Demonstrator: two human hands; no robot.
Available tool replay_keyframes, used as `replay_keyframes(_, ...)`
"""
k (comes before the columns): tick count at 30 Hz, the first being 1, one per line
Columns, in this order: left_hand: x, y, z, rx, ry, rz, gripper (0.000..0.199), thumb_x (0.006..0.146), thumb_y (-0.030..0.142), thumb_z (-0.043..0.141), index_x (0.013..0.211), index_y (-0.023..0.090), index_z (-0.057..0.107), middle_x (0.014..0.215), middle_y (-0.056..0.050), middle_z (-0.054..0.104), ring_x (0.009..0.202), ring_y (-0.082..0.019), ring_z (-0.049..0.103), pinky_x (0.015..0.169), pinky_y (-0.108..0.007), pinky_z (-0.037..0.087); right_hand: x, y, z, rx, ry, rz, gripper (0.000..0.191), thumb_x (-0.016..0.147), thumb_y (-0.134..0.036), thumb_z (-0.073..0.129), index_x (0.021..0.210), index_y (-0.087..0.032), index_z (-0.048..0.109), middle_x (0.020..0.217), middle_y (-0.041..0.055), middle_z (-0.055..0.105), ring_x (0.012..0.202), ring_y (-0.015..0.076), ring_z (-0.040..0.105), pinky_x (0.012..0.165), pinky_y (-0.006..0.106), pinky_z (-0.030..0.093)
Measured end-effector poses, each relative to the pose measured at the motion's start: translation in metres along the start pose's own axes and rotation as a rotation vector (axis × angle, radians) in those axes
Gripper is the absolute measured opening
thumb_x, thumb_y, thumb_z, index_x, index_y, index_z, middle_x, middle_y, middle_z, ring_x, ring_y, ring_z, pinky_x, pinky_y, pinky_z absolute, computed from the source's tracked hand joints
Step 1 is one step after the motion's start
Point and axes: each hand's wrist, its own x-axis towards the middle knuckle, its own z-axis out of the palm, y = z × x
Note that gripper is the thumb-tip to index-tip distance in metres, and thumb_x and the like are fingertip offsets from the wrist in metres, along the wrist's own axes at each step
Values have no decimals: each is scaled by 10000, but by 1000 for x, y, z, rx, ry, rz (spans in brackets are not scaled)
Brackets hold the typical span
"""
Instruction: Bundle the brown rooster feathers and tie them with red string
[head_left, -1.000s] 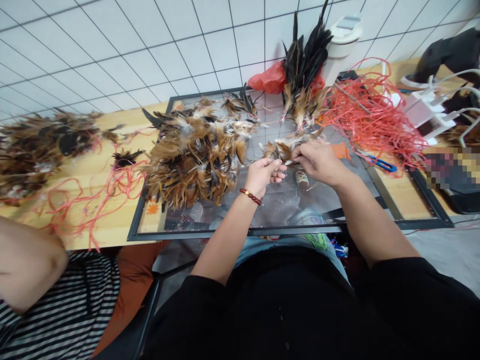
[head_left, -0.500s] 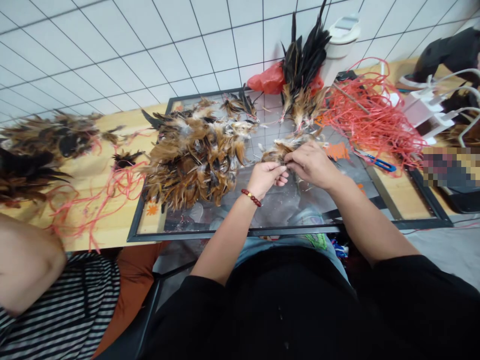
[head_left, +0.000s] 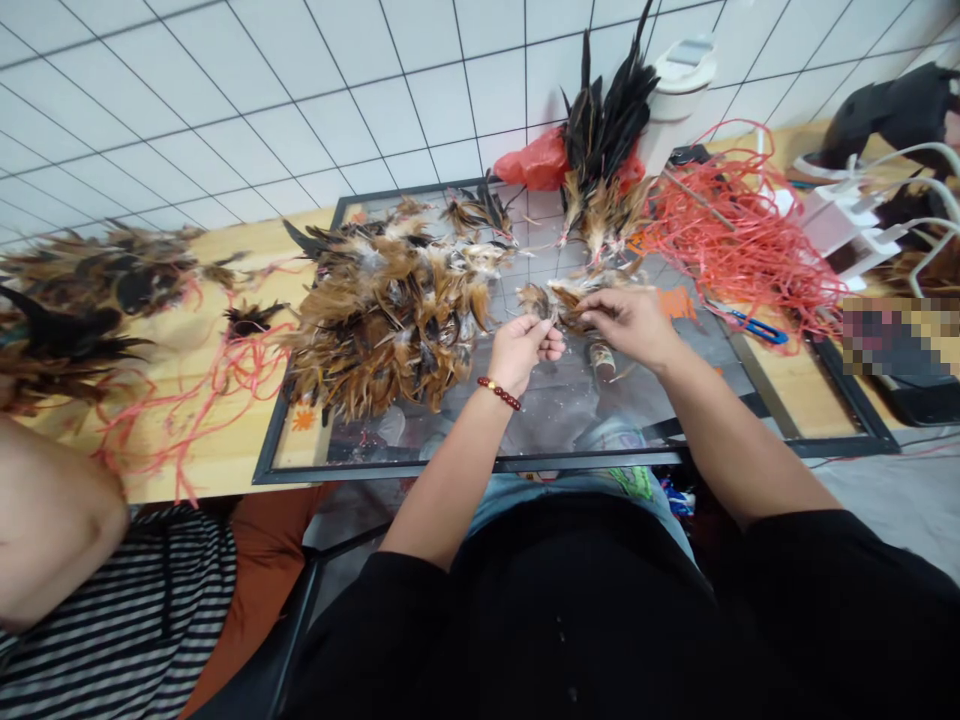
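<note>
My left hand (head_left: 525, 345), with a beaded bracelet at the wrist, is closed on a small brown feather (head_left: 535, 298) that sticks up from its fingertips. To its right, my right hand (head_left: 630, 322) pinches a brown feather (head_left: 568, 298) between thumb and fingers. A short gap separates the two hands. Just below my right hand a small cylindrical object (head_left: 602, 362) lies on the dark glass-like panel. A large heap of brown feathers (head_left: 390, 320) spreads left of my hands. Behind them stand long black feathers (head_left: 607, 120) beside a red plastic bag (head_left: 532, 163).
Tangled pink-red strips (head_left: 742, 220) lie at the right, near a blue-handled tool (head_left: 763, 328), white chargers (head_left: 847, 225) and a white container (head_left: 675, 100). A black frame edge (head_left: 450, 467) borders the panel. At the left are more feathers (head_left: 127, 270) and a person's striped shirt (head_left: 120, 620).
My hands have moved apart, the right one slightly to the right. The small cylindrical object below my right hand now shows more clearly.
</note>
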Motion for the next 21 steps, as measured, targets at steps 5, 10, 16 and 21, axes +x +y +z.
replay_keyframes(5, 1, 0, -1, -20, -37, -50, 186, 969, 90, 601, 786, 114, 622, 611, 16, 661, 525, -60, 621, 609, -190, 487, 0, -3, 9, 55, 114, 33, 159, 831, -356, 686, 812, -212, 752, 856, 73, 734, 837, 237, 653, 801, 400, 518)
replay_keyframes(10, 4, -2, -4, -40, -42, -61, 168, 992, 119, 573, 832, 117, 626, 647, -3, 699, 554, -70, 648, 654, -202, 517, 2, -6, 1, 226, 165, 192, 307, 822, -495, 757, 753, -198, 721, 658, 20, 616, 638, 171, 553, 635, 334, 450)
replay_keyframes(16, 1, 0, -1, -26, -39, -77, 168, 974, 140, 621, 807, 116, 613, 671, -18, 719, 571, -90, 693, 653, -208, 540, 4, -18, 3, 693, -8, 374, 479, 579, -592, 931, 707, -210, 672, 579, -13, 617, 511, 110, 524, 505, 269, 454)
replay_keyframes(21, -1, -2, -1, 45, -107, -97, 224, 946, 160, 671, 746, 124, 577, 699, -28, 739, 566, -105, 711, 614, -203, 534, 3, -21, 10, 689, 82, 299, 427, 588, -526, 934, 787, -226, 704, 627, -11, 661, 561, 138, 596, 594, 319, 549)
